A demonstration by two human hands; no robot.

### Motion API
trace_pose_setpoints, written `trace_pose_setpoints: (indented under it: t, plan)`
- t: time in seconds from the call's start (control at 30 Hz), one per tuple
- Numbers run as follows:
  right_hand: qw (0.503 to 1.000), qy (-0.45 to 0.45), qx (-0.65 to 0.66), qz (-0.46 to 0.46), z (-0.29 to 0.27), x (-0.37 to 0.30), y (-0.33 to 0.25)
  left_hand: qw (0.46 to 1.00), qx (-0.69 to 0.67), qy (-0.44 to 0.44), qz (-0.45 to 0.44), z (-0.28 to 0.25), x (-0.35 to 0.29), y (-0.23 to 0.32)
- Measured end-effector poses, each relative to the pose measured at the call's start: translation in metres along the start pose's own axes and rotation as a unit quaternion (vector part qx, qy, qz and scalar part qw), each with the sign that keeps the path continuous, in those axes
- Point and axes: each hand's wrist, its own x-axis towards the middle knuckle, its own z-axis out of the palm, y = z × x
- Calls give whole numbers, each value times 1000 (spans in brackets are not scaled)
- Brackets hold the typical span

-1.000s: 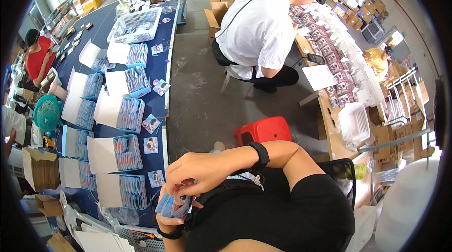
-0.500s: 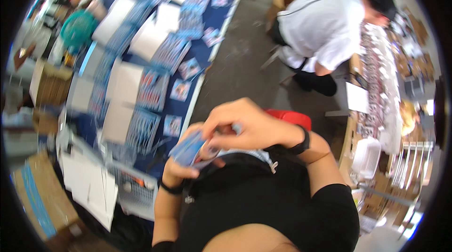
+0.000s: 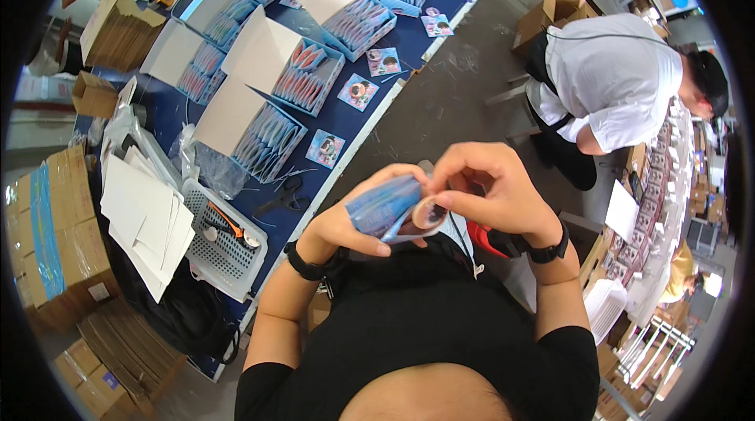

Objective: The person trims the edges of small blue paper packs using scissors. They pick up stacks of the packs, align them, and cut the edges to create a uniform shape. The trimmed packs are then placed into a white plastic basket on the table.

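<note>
In front of my torso, my left hand [image 3: 343, 224] is closed around a blue printed packet [image 3: 384, 205]. A small round disc with a picture on it [image 3: 429, 214] sits at the packet's right end. My right hand [image 3: 503, 193] has thumb and index finger brought together at the disc's edge; its other fingers are curled. Whether the disc is inside the packet or only against it, I cannot tell. On the blue table to the left, several open boxes [image 3: 271, 134] hold rows of similar blue packets. Square picture cards [image 3: 325, 149] lie along the table's edge.
A grey perforated basket [image 3: 224, 252] holds an orange-handled tool, beside white card sheets [image 3: 145, 212]. Black scissors [image 3: 281, 197] lie near the table edge. Cardboard boxes [image 3: 75, 224] stand at the left. A person in a white shirt [image 3: 613, 79] sits at another table on the right.
The view has swung, so the table and the seated person appear shifted to the right. My hands show further right too, still together at the packet, and the round disc now shows clearly.
</note>
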Motion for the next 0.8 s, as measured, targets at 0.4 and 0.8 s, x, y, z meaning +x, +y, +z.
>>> trace_pose_setpoints:
  t: [0.4,0.8]
  plan:
    - [995,-32,-90,-43,7,-7,11,997,-1,-39,-67,-18,-4,-12]
    - [996,-41,48,66,6,23,10,997,-77,-21,-9,-32,-6,-4]
